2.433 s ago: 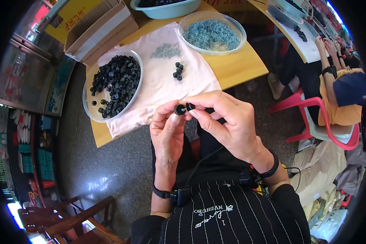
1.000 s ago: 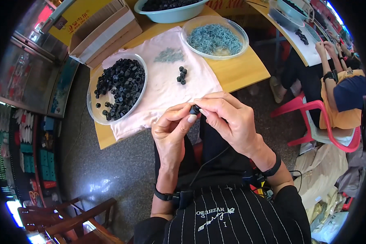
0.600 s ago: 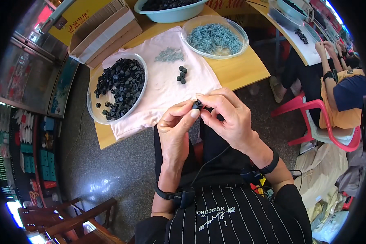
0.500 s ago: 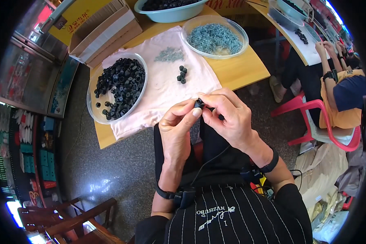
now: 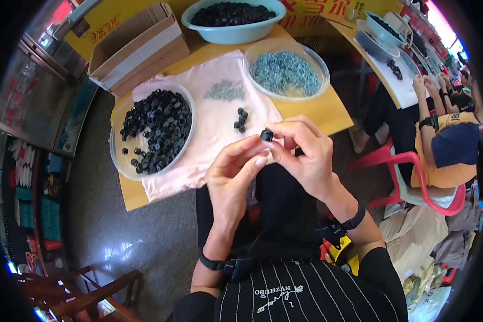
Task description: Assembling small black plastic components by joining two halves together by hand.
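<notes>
Small black ring part (image 5: 266, 135) pinched between both hands over the lap, off the table's near edge.

Left hand (image 5: 235, 177) and right hand (image 5: 305, 155) both closed on it by fingertips. Risk: slip, part lost to the grey floor (image 5: 91, 225). Yellow table (image 5: 316, 110), pink cloth (image 5: 209, 123), bowl of black rings (image 5: 154, 129); crowded workroom.

Black ring (image 5: 266, 135); pink cloth (image 5: 214, 115); yellow table (image 5: 316, 110); black-white striped apron (image 5: 300, 292)

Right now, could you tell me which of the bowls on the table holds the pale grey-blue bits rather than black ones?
The clear round bowl right of the pink cloth; the other two bowls hold black pieces.
</notes>
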The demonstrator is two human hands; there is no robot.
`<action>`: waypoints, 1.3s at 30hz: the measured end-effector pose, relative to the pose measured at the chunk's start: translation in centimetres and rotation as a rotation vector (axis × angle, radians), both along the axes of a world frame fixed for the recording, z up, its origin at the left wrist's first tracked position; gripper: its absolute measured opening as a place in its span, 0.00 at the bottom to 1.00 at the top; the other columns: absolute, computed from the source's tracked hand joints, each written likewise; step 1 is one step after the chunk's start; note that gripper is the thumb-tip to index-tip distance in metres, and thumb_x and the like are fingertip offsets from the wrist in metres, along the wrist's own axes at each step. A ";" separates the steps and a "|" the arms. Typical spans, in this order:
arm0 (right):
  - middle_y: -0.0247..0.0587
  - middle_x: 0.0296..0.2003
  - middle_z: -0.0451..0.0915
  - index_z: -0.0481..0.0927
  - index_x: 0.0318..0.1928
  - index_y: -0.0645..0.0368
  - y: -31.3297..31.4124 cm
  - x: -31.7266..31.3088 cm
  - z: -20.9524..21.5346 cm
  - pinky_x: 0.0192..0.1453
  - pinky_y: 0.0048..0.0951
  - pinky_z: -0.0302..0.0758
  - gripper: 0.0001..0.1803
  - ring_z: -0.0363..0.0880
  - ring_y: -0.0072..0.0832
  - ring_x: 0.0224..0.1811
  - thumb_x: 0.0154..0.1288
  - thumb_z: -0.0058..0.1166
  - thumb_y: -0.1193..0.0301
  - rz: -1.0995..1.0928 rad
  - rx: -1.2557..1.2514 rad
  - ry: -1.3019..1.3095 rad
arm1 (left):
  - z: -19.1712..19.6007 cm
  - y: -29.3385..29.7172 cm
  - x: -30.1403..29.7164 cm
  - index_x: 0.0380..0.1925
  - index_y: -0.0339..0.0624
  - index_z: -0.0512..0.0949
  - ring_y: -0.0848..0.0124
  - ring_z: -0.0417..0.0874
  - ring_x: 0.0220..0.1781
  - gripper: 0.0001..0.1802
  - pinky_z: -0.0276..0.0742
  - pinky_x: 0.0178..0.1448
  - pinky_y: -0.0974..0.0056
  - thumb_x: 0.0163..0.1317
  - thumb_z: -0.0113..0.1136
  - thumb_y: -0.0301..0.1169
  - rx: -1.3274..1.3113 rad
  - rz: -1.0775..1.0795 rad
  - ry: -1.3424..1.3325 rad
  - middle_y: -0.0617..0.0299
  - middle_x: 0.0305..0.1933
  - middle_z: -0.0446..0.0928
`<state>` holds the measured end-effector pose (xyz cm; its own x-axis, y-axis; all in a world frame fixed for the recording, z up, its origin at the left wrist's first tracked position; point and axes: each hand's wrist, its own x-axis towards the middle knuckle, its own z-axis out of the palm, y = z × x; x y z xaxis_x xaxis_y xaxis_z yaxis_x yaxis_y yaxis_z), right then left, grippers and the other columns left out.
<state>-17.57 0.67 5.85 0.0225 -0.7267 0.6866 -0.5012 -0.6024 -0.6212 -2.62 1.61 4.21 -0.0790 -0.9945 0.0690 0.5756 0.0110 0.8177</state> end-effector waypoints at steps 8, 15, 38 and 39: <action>0.38 0.32 0.81 0.83 0.41 0.62 -13.0 -2.0 2.8 0.33 0.26 0.74 0.11 0.77 0.23 0.28 0.60 0.61 0.69 -0.124 -0.059 -0.051 | -3.5 -2.8 4.7 0.42 0.34 0.82 0.79 0.77 0.31 0.09 0.71 0.35 0.76 0.60 0.65 0.22 -0.151 0.204 -0.804 0.64 0.33 0.80; 0.51 0.42 0.83 0.83 0.44 0.63 -23.6 -2.5 5.7 0.51 0.39 0.76 0.19 0.82 0.43 0.45 0.62 0.58 0.61 -0.238 0.127 0.039 | -3.5 -3.2 3.3 0.39 0.36 0.83 0.80 0.72 0.26 0.08 0.66 0.30 0.75 0.59 0.64 0.19 -0.294 0.248 -0.994 0.62 0.29 0.78; 0.43 0.31 0.80 0.80 0.37 0.59 -13.0 10.9 -0.3 0.42 0.38 0.76 0.08 0.80 0.40 0.39 0.55 0.60 0.74 0.237 0.129 0.699 | -5.2 -3.1 3.7 0.33 0.39 0.80 0.61 0.82 0.31 0.07 0.78 0.32 0.62 0.53 0.65 0.21 -0.476 0.362 -1.089 0.59 0.32 0.79; 0.44 0.31 0.81 0.80 0.37 0.59 -13.1 11.3 0.2 0.43 0.38 0.77 0.08 0.80 0.41 0.39 0.55 0.60 0.74 0.223 0.170 0.765 | -5.3 -3.1 3.7 0.33 0.39 0.80 0.61 0.82 0.31 0.07 0.78 0.32 0.62 0.54 0.65 0.22 -0.494 0.366 -1.086 0.59 0.32 0.79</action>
<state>-6.30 -12.42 6.02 0.5971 -0.7427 0.3031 -0.7033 -0.6664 -0.2477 1.08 -1.50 -1.06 -0.0530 -0.8563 0.5137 -0.4964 0.4690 0.7305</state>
